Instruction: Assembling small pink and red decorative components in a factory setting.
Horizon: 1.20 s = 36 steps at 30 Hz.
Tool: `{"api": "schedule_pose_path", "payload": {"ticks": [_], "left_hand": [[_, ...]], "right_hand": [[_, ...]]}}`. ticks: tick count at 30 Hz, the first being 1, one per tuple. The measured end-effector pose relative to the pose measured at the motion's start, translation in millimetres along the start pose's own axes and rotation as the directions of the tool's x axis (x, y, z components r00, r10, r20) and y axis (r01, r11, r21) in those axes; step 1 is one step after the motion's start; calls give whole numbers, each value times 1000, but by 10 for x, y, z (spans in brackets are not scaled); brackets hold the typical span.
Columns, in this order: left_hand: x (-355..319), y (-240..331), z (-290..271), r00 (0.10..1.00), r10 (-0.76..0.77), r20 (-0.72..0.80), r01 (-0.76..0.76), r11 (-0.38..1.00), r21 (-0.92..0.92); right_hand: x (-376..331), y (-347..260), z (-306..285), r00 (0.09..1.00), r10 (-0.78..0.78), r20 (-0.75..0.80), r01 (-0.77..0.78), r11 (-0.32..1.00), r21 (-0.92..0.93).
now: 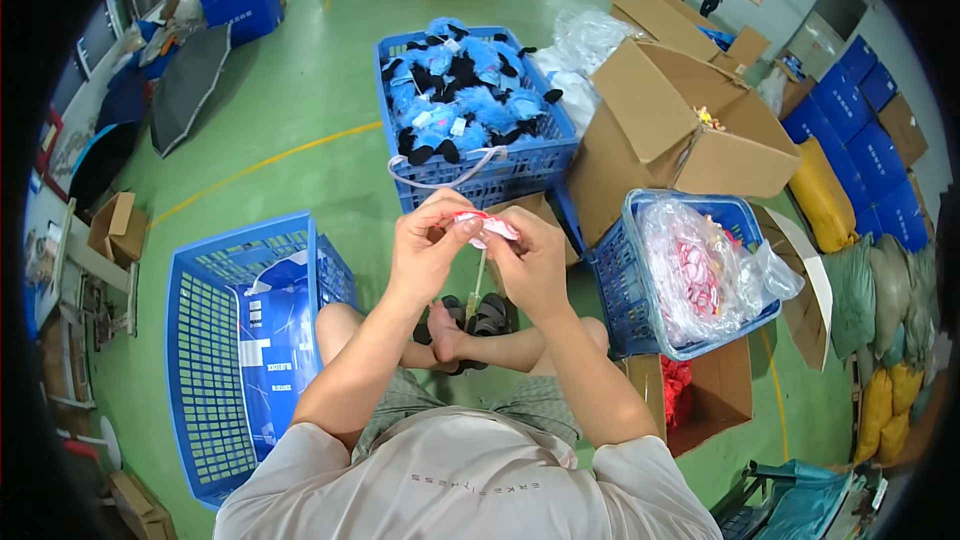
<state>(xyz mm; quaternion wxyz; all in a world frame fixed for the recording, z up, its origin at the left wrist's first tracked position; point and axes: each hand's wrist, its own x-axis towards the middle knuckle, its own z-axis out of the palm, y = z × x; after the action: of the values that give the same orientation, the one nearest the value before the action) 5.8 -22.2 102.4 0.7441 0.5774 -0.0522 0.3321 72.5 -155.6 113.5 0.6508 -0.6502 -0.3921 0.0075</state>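
Note:
Between my two hands is a small white, pink and red piece that looks like cloth (490,225); its exact kind I cannot make out. My left hand (425,245) pinches its left end, and my right hand (532,258) grips the right end. Below it hangs a thin pale strip (480,275), its lower end near my feet. Just beyond the hands stands a blue basket (480,178) heaped with blue furry plush toys (470,90) with black limbs. A pale lavender band (440,185) loops over the basket's near side.
A blue crate (200,360) holding a blue printed package stands at left. On the right a blue basket (625,290) carries clear plastic bags with red and white pieces. An open carton (740,155) stands behind it; another carton (730,405) holds red items.

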Motion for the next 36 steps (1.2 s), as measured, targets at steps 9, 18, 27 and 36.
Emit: {"api": "schedule_pose_path", "payload": {"ticks": [9, 18, 27, 36], "left_hand": [[-118, -24, 44, 1000, 25, -19, -24, 998, 64], [-203, 31, 108, 995, 95, 14, -95, 966, 241], [-159, -202, -90, 981, 76, 177, -144, 902, 408], [-83, -237, -278, 951, -23, 308, -110, 907, 407]], "right_hand": [[-112, 118, 67, 954, -301, -14, 291, 932, -218], [-247, 232, 55, 963, -269, -20, 262, 953, -154], [-263, 310, -68, 992, -129, -3, 128, 987, -98], [-254, 541, -224, 986, -142, 82, 153, 977, -152]]}}
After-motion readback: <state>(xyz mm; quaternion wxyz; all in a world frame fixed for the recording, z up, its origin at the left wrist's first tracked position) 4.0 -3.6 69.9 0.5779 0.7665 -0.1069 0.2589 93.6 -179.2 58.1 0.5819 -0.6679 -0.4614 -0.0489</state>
